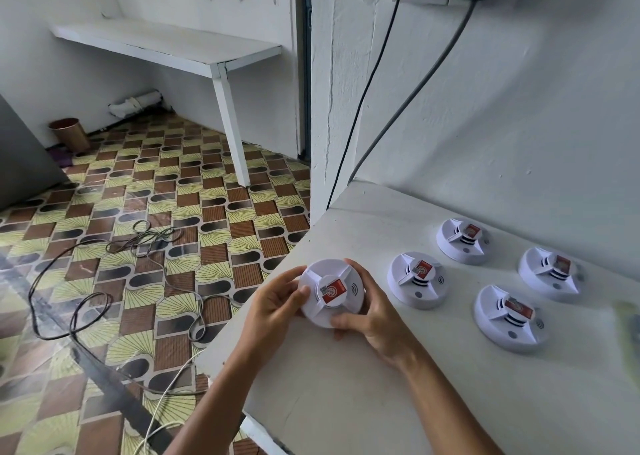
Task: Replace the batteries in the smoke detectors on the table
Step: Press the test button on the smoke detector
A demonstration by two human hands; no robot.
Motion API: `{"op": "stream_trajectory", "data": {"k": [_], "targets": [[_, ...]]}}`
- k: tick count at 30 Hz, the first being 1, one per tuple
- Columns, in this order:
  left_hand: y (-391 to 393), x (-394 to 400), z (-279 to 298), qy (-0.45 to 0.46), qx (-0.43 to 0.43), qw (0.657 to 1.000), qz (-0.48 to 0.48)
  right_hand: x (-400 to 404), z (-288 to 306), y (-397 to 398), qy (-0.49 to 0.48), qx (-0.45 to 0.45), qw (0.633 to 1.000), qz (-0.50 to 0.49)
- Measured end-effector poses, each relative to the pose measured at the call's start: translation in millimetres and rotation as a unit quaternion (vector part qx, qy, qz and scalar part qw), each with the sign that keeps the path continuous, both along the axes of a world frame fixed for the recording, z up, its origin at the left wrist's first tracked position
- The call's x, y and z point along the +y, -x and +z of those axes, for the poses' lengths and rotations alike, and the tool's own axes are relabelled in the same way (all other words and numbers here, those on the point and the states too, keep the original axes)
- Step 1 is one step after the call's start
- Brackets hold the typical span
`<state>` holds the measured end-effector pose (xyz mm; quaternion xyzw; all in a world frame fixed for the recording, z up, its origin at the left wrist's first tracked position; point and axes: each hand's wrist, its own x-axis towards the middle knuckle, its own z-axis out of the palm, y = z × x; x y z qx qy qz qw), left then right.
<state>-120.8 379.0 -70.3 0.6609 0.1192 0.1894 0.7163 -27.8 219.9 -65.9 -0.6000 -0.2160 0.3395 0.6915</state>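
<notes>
Both my hands hold a round white smoke detector [329, 304] with a red sticker on its middle, above the left edge of the white table [346, 402]. My left hand [277, 307] grips its left rim with curled fingers. My right hand [372, 316] grips its right and lower rim, thumb underneath. Several more white smoke detectors lie on the table to the right: one close by [417, 281], one further back [462, 241], one at the far right [550, 274] and one nearer me [509, 319].
A blurred greenish object [628, 323] lies at the table's right edge. Two cables [367, 84] hang down the white wall from sockets. Left of the table, loose wires [145, 240] lie on the patterned floor, with a white bench [221, 73] and a brown cup [69, 134] beyond.
</notes>
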Motion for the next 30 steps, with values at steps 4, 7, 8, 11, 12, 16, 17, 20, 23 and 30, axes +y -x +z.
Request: {"op": "stream_trajectory", "data": {"k": [4,7,8,11,12,16,17,20,23,30], "targets": [[-0.4,1.3,-2.3,-0.006,0.003,1.0,0.003,-1.2,0.6,-0.1,0.003,0.012,1.0,0.005],[-0.5,0.9,-2.0,-0.006,0.004,1.0,0.008,-1.4,-0.6,-0.9,0.002,0.021,1.0,0.007],[-0.3,0.7,-2.0,-0.005,0.004,1.0,0.009,-1.6,-0.4,-1.1,0.001,0.023,1.0,0.008],[-0.5,1.1,-2.9,-0.013,0.007,1.0,0.014,-2.8,-1.1,-1.3,-0.01,0.042,0.999,0.004],[-0.7,1.1,-3.4,-0.017,0.007,1.0,0.015,-3.6,-1.9,-1.6,-0.017,0.052,0.999,0.004],[-0.2,0.6,-2.6,-0.018,0.006,1.0,0.018,-3.1,-2.5,-1.2,-0.04,0.082,0.996,0.007],[-0.1,0.4,-2.4,-0.019,0.006,1.0,0.017,-2.7,-1.8,-1.1,-0.038,0.074,0.997,0.007],[0.2,-0.1,-1.8,-0.021,0.005,1.0,0.013,-0.7,-1.3,0.8,-0.018,0.036,0.999,0.001],[-0.1,-1.0,-0.4,-0.02,0.003,1.0,0.016,1.4,-3.0,2.2,-0.002,0.009,1.0,-0.014],[-0.4,-2.3,0.9,-0.02,0.001,1.0,0.015,1.2,-2.9,-0.4,0.001,0.012,1.0,-0.008]]}}
